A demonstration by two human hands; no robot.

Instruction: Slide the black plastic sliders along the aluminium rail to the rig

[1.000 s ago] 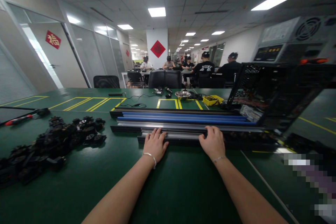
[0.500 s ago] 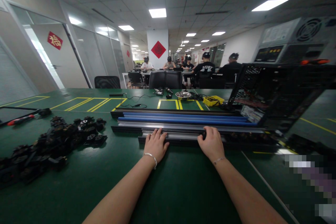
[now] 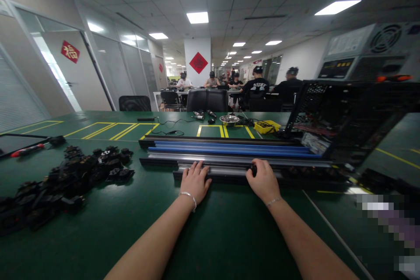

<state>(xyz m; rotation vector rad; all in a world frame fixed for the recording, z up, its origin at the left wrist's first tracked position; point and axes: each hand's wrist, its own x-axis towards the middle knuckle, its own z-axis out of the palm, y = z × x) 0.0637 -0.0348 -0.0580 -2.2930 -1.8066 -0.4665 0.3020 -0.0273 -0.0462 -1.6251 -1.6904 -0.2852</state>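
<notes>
Across the green table lies a short metal rail with a black edge (image 3: 228,170), nearest to me. My left hand (image 3: 195,179) rests on its left part, fingers stretched out and a little apart. Farther right on the same rail, my right hand (image 3: 264,179) has its fingers curled round a small black part (image 3: 254,169), mostly hidden by the fingers. More black parts (image 3: 305,171) sit in a row on the rail to the right of that hand. Behind it lie a longer silver rail (image 3: 229,159) and a blue rail (image 3: 229,148).
A heap of black parts (image 3: 72,179) covers the left side, near a red screwdriver (image 3: 28,150). At the back stand a metal bowl (image 3: 229,120) and a yellow tray (image 3: 266,127). An open computer case (image 3: 354,113) rises on the right. Several people sit at a far table.
My right hand has shifted very slightly left along the rail with the small black part. My left hand stays in place on the rail.
</notes>
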